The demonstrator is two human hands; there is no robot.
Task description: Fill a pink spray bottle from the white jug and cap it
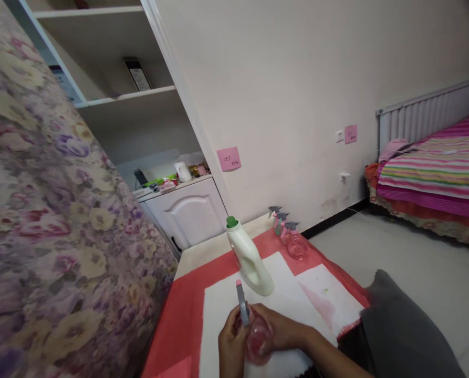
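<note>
Sprayer [242, 308] is at the neck of the bottle [260, 341]; can't tell if it's screwed tight, so I'd call this midway. Left hand [233, 336] pinches sprayer, right hand [285, 326] wraps bottle, over the sheet [218, 315]. Other bottles [296, 248] near the wall [289, 105] have sprayers on. Held bottle: see-through pink, round-bellied; sprayer grey, pink-tipped.

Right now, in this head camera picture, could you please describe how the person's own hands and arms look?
The left hand and right hand are both bare, without gloves. The visible part of the right forearm has no sleeve, and no watch or bracelet shows on it. Little of the left forearm is in view.
</note>
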